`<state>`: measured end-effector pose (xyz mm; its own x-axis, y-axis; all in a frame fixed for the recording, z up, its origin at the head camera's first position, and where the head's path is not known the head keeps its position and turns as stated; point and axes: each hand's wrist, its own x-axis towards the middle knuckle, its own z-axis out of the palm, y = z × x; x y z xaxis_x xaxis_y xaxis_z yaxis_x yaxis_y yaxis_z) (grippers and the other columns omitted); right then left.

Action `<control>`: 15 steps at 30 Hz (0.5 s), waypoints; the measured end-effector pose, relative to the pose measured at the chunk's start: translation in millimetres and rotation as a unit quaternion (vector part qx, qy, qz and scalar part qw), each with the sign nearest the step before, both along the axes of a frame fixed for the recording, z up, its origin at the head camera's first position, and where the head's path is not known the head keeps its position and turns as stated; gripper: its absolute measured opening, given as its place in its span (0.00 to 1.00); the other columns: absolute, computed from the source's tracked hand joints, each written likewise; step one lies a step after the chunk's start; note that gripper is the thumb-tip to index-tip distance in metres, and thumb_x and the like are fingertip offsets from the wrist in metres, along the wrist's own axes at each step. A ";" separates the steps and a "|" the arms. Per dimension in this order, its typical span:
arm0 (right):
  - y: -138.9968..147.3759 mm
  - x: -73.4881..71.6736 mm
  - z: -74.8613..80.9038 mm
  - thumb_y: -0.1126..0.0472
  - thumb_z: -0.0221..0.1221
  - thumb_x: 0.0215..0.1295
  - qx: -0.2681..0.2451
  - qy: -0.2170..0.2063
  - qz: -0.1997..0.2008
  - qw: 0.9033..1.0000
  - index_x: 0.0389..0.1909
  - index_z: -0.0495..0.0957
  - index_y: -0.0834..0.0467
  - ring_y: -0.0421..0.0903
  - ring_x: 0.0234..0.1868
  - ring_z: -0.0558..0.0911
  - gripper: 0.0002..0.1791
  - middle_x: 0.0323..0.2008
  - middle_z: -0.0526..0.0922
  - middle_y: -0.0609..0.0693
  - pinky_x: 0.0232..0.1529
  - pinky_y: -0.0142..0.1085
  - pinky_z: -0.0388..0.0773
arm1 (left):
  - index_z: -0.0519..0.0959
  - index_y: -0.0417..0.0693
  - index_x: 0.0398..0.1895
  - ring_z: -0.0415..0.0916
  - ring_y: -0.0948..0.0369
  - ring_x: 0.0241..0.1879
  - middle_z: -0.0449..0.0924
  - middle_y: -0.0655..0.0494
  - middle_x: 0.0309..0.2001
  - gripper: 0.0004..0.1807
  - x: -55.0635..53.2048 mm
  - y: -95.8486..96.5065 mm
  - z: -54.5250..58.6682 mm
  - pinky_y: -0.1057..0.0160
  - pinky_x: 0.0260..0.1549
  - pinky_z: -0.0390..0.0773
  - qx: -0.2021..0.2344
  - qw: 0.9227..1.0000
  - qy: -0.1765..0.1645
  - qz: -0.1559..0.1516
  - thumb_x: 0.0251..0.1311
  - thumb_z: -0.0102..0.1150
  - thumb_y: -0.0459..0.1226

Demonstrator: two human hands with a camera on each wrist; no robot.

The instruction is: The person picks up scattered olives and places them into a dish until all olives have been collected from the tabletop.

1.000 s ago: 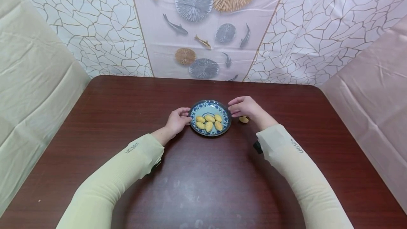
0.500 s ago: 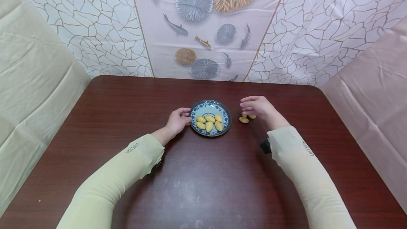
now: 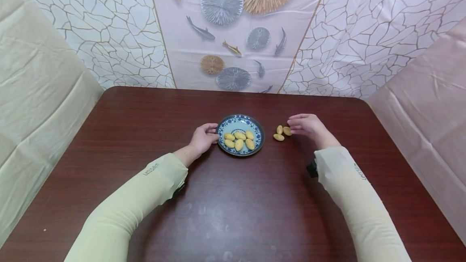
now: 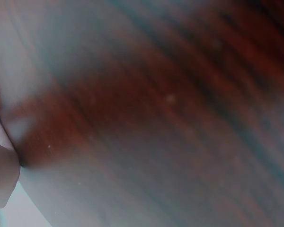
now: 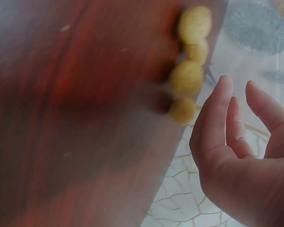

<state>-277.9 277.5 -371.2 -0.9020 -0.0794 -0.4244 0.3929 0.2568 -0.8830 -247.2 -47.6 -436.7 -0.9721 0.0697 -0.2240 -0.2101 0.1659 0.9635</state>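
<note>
A round plate (image 3: 259,144) with a blue-and-white patterned rim stands on the table. Several small yellow oval pieces, like baby potatoes (image 3: 239,144), lie in two rows on it. My left hand (image 3: 202,138) holds the plate's left rim, thumb at the edge; the left wrist view catches only part of that hand. Right of the plate is a loose group of the same yellow potatoes (image 3: 279,137). My right hand (image 3: 307,125) hovers at the group's right side, its fingertips overlapping the nearest one. In the right wrist view, thumb and fingers (image 5: 213,120) are apart with nothing between them.
Dark red-brown wooden table (image 3: 218,197) spreads under both arms. A patterned cloth backdrop (image 3: 120,31) rises behind its far edge, and pale cloth hangs (image 3: 32,92) along the sides.
My right hand has moved right, from the plate's right rim to beyond the loose potatoes, uncovering several of them. The left hand and the plate have stayed put.
</note>
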 end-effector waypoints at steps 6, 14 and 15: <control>6.3 0.2 -10.8 0.66 0.53 0.65 0.015 -0.014 -0.014 1.000 0.57 0.64 0.71 0.35 0.27 0.79 0.21 0.22 0.79 0.38 0.34 0.27 0.83 | 0.68 0.36 0.61 0.75 0.53 0.48 0.70 0.40 0.51 0.24 2.7 0.0 1.8 0.63 0.43 0.83 -0.009 1.000 0.008 0.002 0.59 0.53 0.24; 10.2 2.2 -17.7 0.64 0.54 0.65 0.058 -0.006 -0.005 0.998 0.53 0.67 0.69 0.35 0.29 0.78 0.18 0.23 0.78 0.37 0.34 0.27 0.82 | 0.67 0.35 0.61 0.75 0.49 0.50 0.70 0.39 0.51 0.24 4.4 0.2 3.7 0.63 0.43 0.83 -0.011 1.000 0.011 -0.001 0.60 0.52 0.24; 9.6 2.5 -18.2 0.64 0.54 0.65 0.059 -0.007 -0.002 0.998 0.52 0.67 0.69 0.36 0.29 0.78 0.18 0.23 0.78 0.37 0.35 0.28 0.82 | 0.67 0.35 0.61 0.75 0.49 0.51 0.70 0.39 0.51 0.24 4.4 0.3 3.7 0.62 0.43 0.83 -0.011 1.000 0.012 -0.002 0.60 0.52 0.24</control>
<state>-275.4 287.1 -389.4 -0.8960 -0.0238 -0.4433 0.4065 0.3577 -0.8407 -242.8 -47.3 -433.0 -0.9769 0.0680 -0.2026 -0.1869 0.1885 0.9641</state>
